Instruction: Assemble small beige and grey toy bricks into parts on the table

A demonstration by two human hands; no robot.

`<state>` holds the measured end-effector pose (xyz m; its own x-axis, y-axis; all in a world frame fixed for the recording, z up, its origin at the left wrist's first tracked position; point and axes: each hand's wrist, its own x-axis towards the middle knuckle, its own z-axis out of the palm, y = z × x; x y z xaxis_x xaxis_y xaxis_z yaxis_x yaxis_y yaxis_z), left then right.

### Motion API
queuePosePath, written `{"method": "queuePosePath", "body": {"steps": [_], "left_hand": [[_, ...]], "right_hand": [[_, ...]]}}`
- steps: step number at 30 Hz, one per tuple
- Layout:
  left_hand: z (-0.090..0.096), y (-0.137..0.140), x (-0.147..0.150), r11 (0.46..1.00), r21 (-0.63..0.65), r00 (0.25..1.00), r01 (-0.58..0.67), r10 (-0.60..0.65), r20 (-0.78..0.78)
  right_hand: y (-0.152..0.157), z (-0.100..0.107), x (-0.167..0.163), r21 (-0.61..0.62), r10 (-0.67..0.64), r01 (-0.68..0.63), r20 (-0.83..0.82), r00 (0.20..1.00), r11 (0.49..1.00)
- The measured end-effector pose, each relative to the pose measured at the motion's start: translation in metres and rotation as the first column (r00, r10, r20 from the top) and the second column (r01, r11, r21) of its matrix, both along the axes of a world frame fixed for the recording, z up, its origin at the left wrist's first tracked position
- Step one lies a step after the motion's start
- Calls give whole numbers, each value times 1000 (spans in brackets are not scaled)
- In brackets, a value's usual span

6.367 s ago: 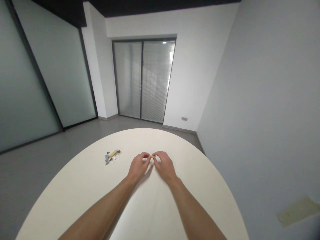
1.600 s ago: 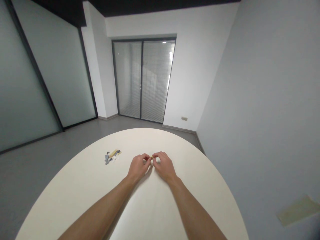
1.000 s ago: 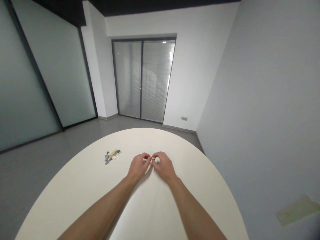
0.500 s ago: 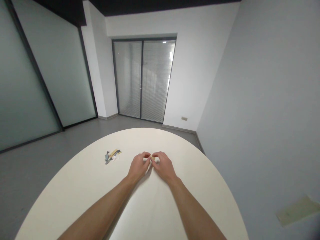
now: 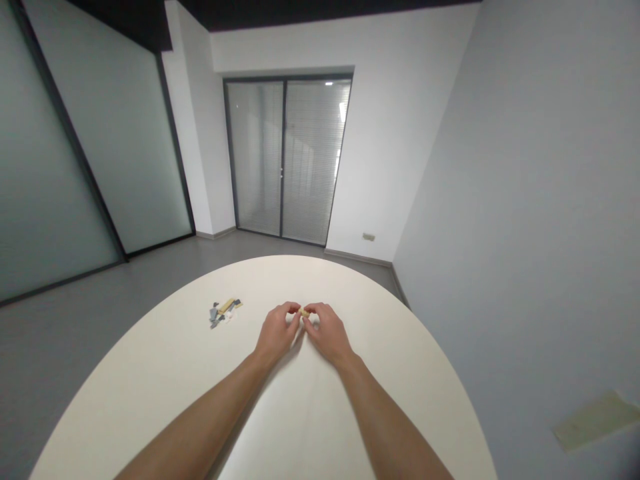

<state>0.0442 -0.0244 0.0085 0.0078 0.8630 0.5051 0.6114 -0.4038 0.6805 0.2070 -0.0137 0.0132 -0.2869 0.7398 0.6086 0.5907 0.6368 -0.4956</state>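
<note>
Pinching: the left hand [image 5: 274, 331] and right hand [image 5: 327, 332] meet over the middle of the table, thumb and fingertips of each bent in around one small yellow piece.
Piece: the yellow piece [image 5: 304, 312] sits between the two sets of fingertips, right of the pile; whether it is a single part or several joined is too small to tell.
Left grip: fingertips at the piece's left end; whether the thumb also presses it cannot be told.
Right grip: fingertips at the right end, thumb just beneath on the near side.
Change: half a second ago the piece lay lower and more behind the right fingers; now it is slightly farther and more of it shows.
Meaning: it seems to be getting turned or adjusted between the hands, so the handling looks unfinished.
Pile: far left on the table [image 5: 400, 373], well apart from both hands, its loose parts lying as they did; a yellow bar [image 5: 227, 306], grey parts [image 5: 214, 313], dark bits and white bits.
</note>
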Motion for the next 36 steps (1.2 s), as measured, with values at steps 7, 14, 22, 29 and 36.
{"method": "queuePosePath", "body": {"steps": [7, 14, 22, 29, 36], "left_hand": [[1, 0, 0, 1000, -27, 1000, -15, 15, 15], [-3, 4, -1, 998, -35, 999, -43, 42, -13], [-3, 3, -1, 999, -35, 999, -29, 28, -29], [-5, 3, -2, 1000, -23, 999, -17, 16, -37], [-9, 6, -4, 1000, -28, 999, -7, 6, -50]], "right_hand": [[1, -1, 0, -1, 9, -9, -11, 1000, 1000], [1, -2, 1, 15, 29, -29, -15, 999, 999], [1, 0, 1, 19, 43, -43, -9, 999, 999], [2, -1, 2, 5, -10, 10, -9, 1000, 1000], [2, -2, 2, -6, -21, 21, -19, 1000, 1000]]}}
